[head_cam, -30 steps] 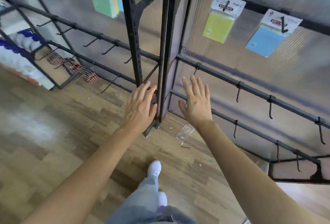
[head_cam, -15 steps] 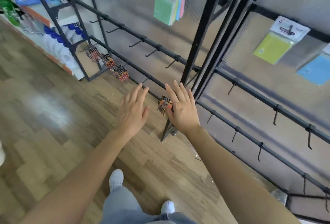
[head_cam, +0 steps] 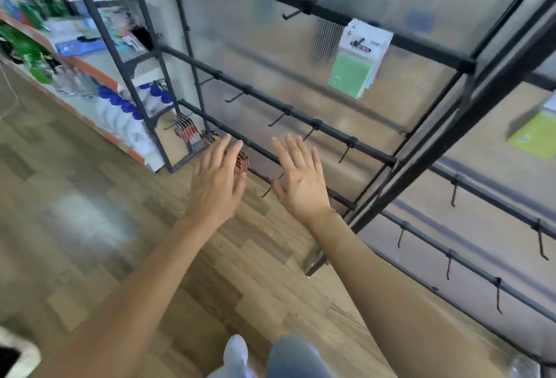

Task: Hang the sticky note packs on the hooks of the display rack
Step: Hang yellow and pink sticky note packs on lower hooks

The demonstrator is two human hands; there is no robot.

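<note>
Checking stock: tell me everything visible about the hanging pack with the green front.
The sticky note pack has a white header card with a blurred dark label above a green pad; pink and blue edges show behind on its right. It hangs slightly tilted from a black hook on a rail, in front of the ribbed translucent panel. Nothing else touches it.

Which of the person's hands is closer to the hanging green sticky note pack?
Right. The right hand is below the green sticky note pack, slightly to its left; the left hand is farther left.
</note>
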